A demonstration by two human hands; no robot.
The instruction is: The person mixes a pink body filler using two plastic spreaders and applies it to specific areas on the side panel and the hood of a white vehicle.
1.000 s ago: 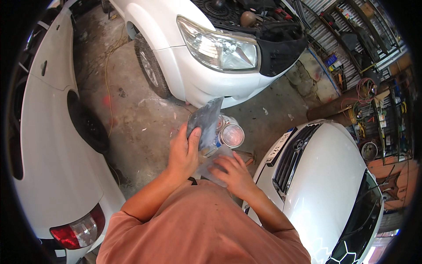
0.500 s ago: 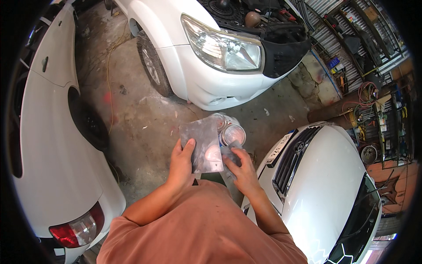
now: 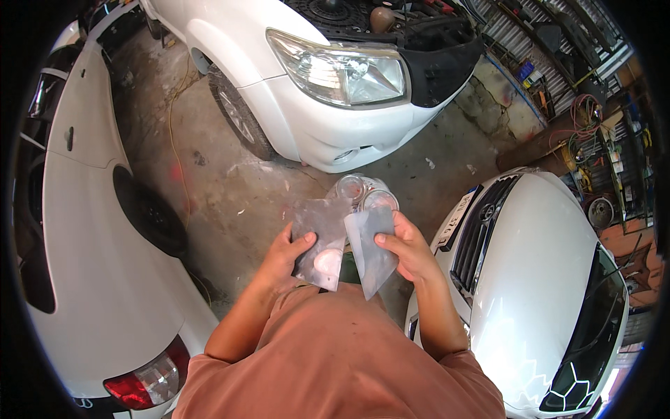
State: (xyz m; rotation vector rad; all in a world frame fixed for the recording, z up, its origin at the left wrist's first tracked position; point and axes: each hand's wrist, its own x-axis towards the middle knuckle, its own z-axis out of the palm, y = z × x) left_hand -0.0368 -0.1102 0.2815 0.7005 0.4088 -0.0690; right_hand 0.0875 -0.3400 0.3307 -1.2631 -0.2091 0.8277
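Observation:
My left hand [image 3: 283, 255] grips a clear plastic bag [image 3: 319, 241] with a pale round part showing inside it. My right hand [image 3: 412, 251] pinches a second clear plastic sheet or bag [image 3: 371, 248] that hangs to a point. Just beyond both sheets sits a clear lamp-like part with two round lenses [image 3: 364, 192], partly hidden behind the plastic. I cannot tell which hand bears it. Both hands are held in front of my chest, above the concrete floor [image 3: 230, 188].
A white car with an open bonnet and a clear headlight [image 3: 342, 70] stands ahead. A second white car [image 3: 537, 279] is close on my right, a third white car [image 3: 91, 230] on my left. Shelves with tools and hoses [image 3: 593, 119] line the far right.
The single bundle of plastic has come apart into two pieces, one in each hand. The hands have dropped lower and spread apart; the view has tilted closer to the car ahead.

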